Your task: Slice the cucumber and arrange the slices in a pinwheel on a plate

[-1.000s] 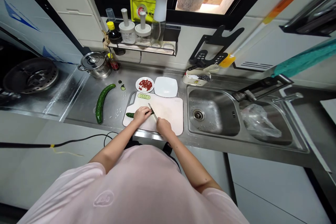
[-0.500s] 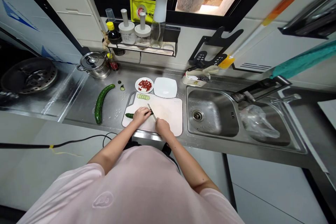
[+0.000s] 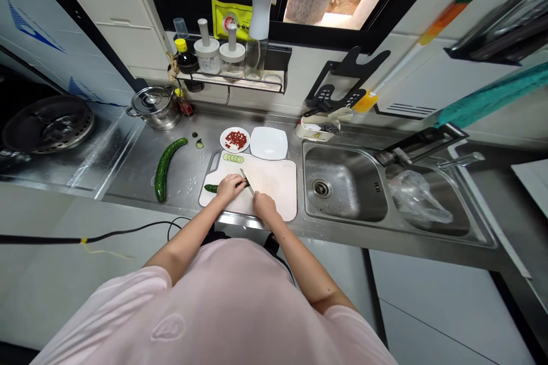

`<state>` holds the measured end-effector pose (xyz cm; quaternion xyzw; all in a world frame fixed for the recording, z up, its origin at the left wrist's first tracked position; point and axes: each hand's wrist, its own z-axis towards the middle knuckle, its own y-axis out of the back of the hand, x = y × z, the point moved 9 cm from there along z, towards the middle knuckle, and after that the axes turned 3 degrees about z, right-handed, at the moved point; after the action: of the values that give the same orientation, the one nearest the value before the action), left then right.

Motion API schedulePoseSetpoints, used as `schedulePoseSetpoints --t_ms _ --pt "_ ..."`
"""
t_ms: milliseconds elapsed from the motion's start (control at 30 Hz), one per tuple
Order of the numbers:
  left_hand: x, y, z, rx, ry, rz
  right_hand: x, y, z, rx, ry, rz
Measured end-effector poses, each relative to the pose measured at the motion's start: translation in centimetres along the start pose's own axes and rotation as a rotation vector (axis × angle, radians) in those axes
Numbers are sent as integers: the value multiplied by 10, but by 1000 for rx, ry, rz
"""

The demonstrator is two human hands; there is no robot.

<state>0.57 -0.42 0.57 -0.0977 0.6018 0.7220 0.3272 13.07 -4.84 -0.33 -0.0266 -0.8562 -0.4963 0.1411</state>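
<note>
My left hand is closed over a green cucumber lying on the white cutting board. Only the cucumber's left end and a little of its right end show past the fingers. In my right hand is a knife, its blade at the cucumber's right end, close to my left fingertips. Cucumber slices lie in an overlapping row near the board's far left corner. Behind the board stand a white plate of chopped red pieces and a squarish white plate.
A whole cucumber lies left of the board, near small cut-off ends. A lidded pot and a wok stand farther left. To the right is a double sink with a plastic bag. A seasoning shelf hangs behind.
The camera view has shifted slightly. Both hands, the knife and the cucumber stay in nearly the same place on the board.
</note>
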Motion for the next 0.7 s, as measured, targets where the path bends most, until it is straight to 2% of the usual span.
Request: schedulePoseSetpoints --t_ms 367,700 --pt "1 0 -1 1 22 -8 -11 -12 -14 4 -1 -6" --pt "0 1 -1 15 29 7 3 -2 14 -33 -6 22"
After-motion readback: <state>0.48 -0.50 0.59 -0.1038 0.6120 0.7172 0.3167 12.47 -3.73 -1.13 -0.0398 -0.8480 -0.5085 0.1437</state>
